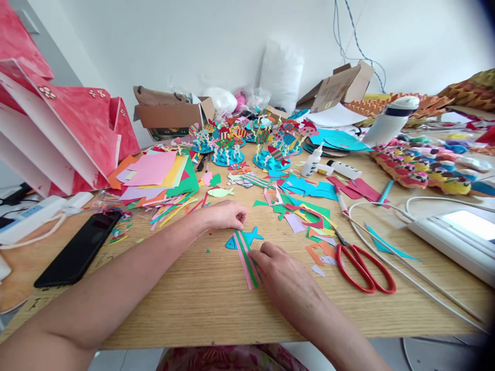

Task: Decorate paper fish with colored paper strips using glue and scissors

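Note:
A blue paper fish (253,236) lies flat on the table in front of me. Pink and green paper strips (245,263) run across its body and past its lower edge. My left hand (228,215) is closed at the upper ends of the strips; whatever its fingertips hold is hidden. From the right, my right hand (286,273) reaches in, closed, with thumb and fingers at the side of the outermost green strip. Its fingertips are partly covered by the hand itself. Just beyond my left hand lies a pale green paper fish (221,192).
Red-handled scissors (365,268) lie to the right among paper scraps (320,221) and a white cable (417,278). A black phone (79,250) and stacked coloured paper (154,172) are at left. Finished fish decorations (228,154), a glue bottle (312,162) and boxes stand farther back.

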Demonstrator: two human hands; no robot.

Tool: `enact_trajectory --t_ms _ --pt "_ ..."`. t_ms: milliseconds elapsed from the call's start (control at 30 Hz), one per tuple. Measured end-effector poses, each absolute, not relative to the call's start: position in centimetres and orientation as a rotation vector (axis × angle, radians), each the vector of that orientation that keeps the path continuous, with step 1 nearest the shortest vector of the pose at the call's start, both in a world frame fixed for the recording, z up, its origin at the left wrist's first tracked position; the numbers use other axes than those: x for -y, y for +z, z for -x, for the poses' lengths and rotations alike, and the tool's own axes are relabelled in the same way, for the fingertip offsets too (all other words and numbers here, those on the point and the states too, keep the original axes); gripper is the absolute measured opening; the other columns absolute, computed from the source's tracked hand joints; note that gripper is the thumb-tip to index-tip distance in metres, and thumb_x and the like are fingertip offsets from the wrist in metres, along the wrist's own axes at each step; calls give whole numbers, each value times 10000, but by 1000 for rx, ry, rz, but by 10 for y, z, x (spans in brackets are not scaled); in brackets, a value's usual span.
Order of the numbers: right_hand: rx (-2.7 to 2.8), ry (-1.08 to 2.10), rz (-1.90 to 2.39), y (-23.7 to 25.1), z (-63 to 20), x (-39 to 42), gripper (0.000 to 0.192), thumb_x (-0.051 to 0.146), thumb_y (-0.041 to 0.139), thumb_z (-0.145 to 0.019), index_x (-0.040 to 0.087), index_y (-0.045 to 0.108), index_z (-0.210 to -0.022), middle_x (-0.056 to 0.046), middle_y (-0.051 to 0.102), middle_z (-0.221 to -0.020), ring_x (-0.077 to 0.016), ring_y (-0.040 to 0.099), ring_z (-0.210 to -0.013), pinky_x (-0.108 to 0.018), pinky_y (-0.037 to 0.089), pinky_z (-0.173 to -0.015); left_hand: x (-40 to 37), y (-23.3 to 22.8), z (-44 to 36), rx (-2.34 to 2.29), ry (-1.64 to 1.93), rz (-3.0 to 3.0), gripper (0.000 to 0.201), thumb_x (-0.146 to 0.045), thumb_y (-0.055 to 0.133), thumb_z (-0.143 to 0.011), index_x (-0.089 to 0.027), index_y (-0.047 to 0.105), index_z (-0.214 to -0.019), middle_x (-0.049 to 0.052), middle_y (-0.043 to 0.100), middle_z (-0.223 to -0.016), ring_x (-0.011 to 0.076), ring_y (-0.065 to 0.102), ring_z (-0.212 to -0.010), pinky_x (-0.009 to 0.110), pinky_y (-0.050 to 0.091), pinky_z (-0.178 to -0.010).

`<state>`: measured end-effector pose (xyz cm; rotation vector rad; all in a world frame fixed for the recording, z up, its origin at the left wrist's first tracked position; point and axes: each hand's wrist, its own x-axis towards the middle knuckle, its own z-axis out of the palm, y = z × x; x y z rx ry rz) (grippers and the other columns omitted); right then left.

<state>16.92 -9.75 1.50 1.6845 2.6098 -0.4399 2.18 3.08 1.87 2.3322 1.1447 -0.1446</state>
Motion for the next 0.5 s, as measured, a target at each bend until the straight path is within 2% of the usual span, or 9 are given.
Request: enact_trajectory --t_ms 67,300,500 --pt "-2624 -429 -1698 13 -169 99 273 86 366 -810 229 559 -940 -32 534 -854 -156 529 -775 -228 305 -577 -34 20 -21 -1120 -122 -2336 10 -156 525 -619 -154 534 -619 -54 481 -558 82 421 -544 173 281 -455" --pt "-2633 -383 -1736 9 -169 100 249 145 346 -855 234 561 -946 -31 542 -855 -151 531 -741 -229 314 -570 -22 33 -12 -1258 257 -2408 134 -148 453 -705 -162 581 -744 -23 587 -690 105 508 -651 187 352 -573" --pt "-2648 -340 -1734 8 -168 100 210 123 410 -823 236 557 -920 -20 550 -836 -153 544 -765 -219 323 -552 18 35 -7 -958 173 -2621 194 -167 387 -816 -173 577 -850 4 615 -787 112 544 -725 194 375 -654"
